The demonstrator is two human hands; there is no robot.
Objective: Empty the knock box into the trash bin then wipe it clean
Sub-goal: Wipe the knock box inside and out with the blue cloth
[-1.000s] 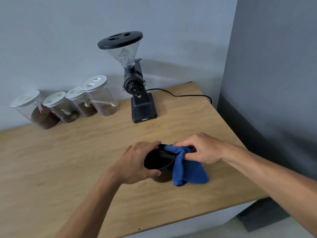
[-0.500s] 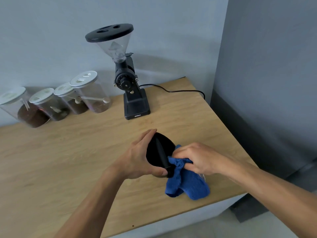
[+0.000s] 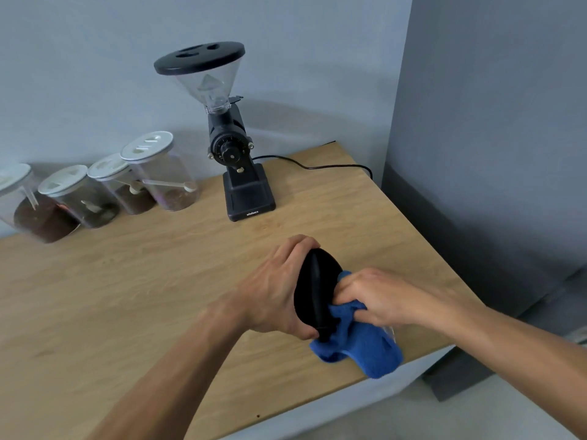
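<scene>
The black round knock box (image 3: pixel 313 295) is tipped on its side above the wooden table, its mouth turned to the right and its knock bar running across the opening. My left hand (image 3: pixel 274 292) grips it from the left, fingers over the top rim and thumb under the bottom. My right hand (image 3: pixel 378 298) clutches a blue cloth (image 3: pixel 359 342) and presses it into the box's mouth. The loose end of the cloth hangs down to the table near its front edge. The trash bin is not in view.
A black coffee grinder (image 3: pixel 235 157) with a clear hopper stands at the back, its cord (image 3: pixel 317 166) trailing right. Several lidded clear jars (image 3: pixel 158 173) of coffee line the wall at the left. The table's right edge (image 3: pixel 422 246) drops off beside a grey wall.
The knock box went from upright on the table to tipped on its side in my left hand. My right hand has pushed the cloth further into its mouth.
</scene>
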